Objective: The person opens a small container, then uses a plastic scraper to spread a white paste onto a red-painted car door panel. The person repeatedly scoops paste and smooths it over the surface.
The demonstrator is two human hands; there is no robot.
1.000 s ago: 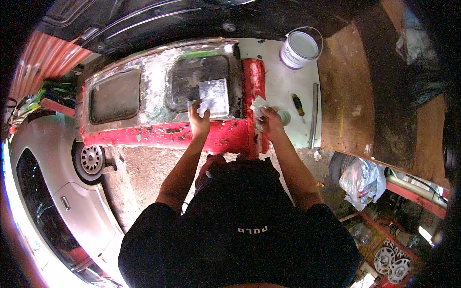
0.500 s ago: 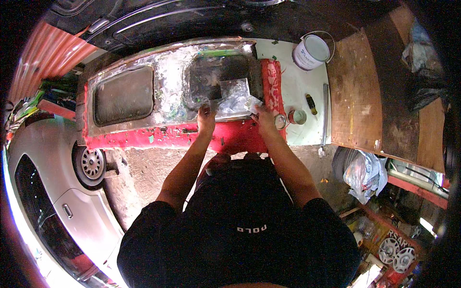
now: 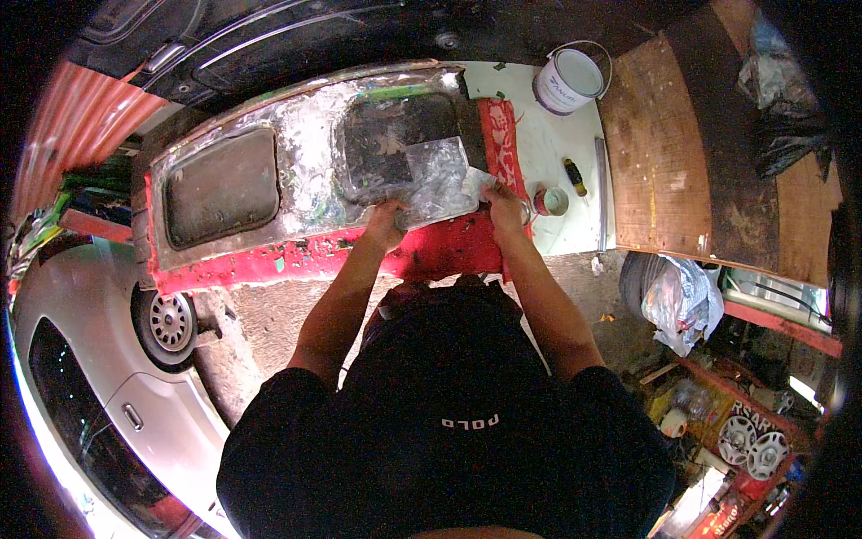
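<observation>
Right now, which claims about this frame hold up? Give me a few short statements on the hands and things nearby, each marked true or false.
1. The left hand is at the shiny sheet's left end. True.
2. A small container is right of the right hand. True.
3. The right hand is empty. False: it holds a pale piece.
4. The pail is right of the panel. True.
5. The pail is black. False: it is white.

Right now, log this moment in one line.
Left hand: at grey sheet's near-left corner | right hand: holding pale piece | to right: round tin, white bucket
</observation>
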